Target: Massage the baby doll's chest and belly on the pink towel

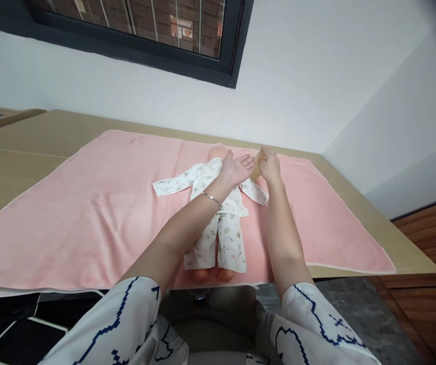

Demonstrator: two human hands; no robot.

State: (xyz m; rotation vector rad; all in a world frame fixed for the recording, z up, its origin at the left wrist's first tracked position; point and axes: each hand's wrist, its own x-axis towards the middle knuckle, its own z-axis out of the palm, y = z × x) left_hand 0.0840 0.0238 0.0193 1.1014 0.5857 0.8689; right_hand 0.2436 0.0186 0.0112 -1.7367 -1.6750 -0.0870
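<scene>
A baby doll (217,151) lies on its back, dressed in a white printed top (203,175) and matching trousers (232,243). My left hand (236,170) is held palm up over the doll's upper chest, fingers stretched out and holding nothing. Just right of it, my right hand (270,165) is closed on a yellowish-brown, see-through thing (256,168), possibly a bottle, tilted toward my left palm. Its exact kind is unclear, since my fingers cover part of it. My left hand and forearm hide part of the doll's head and chest.
A pink blanket (88,203) is spread under the doll, with creases at left. It covers much of the wooden table (408,248), which meets a white wall (286,101) at the back. A dark window frame (229,76) is above; wooden drawers (423,263) stand at right.
</scene>
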